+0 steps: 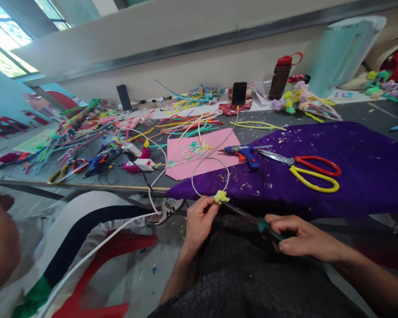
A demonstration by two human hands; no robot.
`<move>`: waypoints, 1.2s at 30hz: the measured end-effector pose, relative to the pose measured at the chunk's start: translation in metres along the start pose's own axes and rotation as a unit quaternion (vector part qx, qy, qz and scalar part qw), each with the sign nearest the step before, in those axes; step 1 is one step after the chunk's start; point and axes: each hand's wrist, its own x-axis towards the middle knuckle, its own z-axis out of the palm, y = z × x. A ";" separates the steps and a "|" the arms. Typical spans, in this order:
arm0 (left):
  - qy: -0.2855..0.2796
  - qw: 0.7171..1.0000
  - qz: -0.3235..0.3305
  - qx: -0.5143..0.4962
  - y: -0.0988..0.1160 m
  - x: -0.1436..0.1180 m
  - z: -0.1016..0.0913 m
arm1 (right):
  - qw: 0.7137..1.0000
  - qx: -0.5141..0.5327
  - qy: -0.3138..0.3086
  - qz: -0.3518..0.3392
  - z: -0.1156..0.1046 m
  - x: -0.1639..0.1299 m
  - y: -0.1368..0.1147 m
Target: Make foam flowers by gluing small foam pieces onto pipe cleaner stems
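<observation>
My left hand (pixel 199 223) pinches a small yellow fuzzy flower (pixel 221 197) between thumb and fingertips, just off the table's front edge. It looks made of pipe cleaner. Closed around a dark green handle, my right hand (pixel 298 236) holds a long slim metal tool (pixel 242 213). The tool's tip meets the flower; its exact kind is unclear. Beyond my hands, a blue glue gun (pixel 250 157) lies partly over a pink sheet (pixel 179 152) strewn with small clippings. Scissors (pixel 313 170) with one red and one yellow handle rest partly open on the purple cloth (pixel 361 159).
A white cable (pixel 102 247) loops over the table and past my left side. Another person's arm (pixel 0 238) and striped trouser leg (pixel 76 221) are at left. Pipe cleaners (pixel 192 121), a phone (pixel 239 93), a bottle (pixel 281 79) and a pitcher (pixel 343 55) stand or lie farther back.
</observation>
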 end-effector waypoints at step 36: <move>-0.021 0.873 -0.174 -0.456 0.000 0.016 -0.038 | 0.988 -0.132 0.011 -0.077 0.017 -0.003 -0.015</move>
